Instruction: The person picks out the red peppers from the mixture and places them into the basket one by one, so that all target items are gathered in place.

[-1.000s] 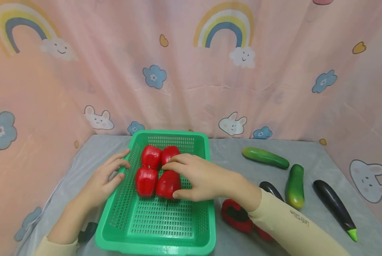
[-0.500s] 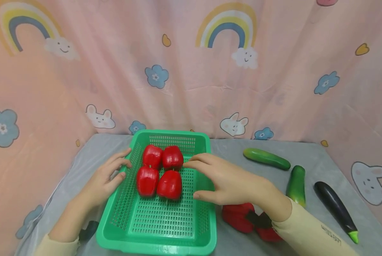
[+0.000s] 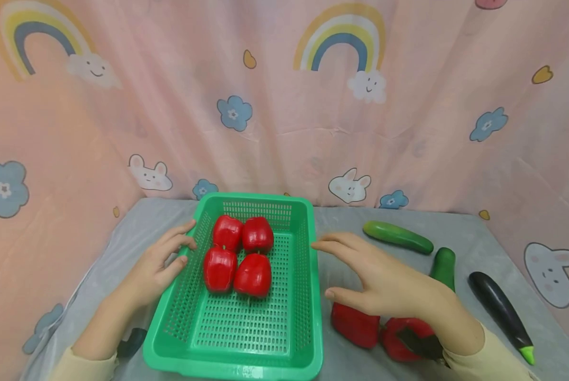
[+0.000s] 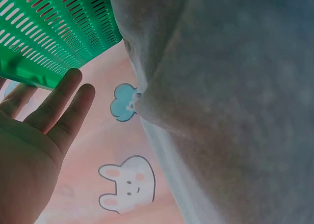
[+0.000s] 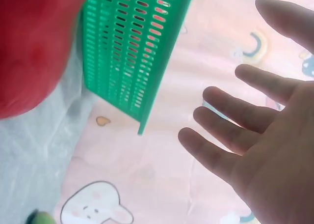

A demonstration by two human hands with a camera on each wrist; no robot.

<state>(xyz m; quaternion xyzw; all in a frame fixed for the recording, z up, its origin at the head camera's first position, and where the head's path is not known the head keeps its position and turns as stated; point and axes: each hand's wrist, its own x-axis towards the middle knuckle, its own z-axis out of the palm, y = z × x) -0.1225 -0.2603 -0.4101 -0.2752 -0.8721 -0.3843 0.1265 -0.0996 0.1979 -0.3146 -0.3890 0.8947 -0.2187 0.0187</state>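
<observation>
A green plastic basket (image 3: pixel 284 365) stands on the grey cloth in the head view, holding several glossy red bell peppers (image 3: pixel 253 275) bunched in its left and far part. My left hand (image 3: pixel 151 272) rests its fingers on the basket's left rim; the left wrist view shows these fingers (image 4: pixel 61 96) extended against the slotted wall. Just outside the right rim hovers my right hand (image 3: pixel 379 275), fingers spread and nothing in it. Below it lie two more red bell peppers, one (image 3: pixel 355 325) beside the basket and another (image 3: pixel 405 338) partly hidden by the wrist.
Right of the basket lie a green zucchini (image 3: pixel 398 236), a second zucchini (image 3: pixel 443 267) partly covered by the right hand, and a dark eggplant (image 3: pixel 500 315). Something dark (image 3: pixel 133 341) sits by the left forearm. A pink patterned curtain (image 3: pixel 284 164) rises behind the grey cloth.
My right hand has come away from the peppers in the basket and moved right, past the rim, over the loose peppers. The left hand has stayed at the left rim.
</observation>
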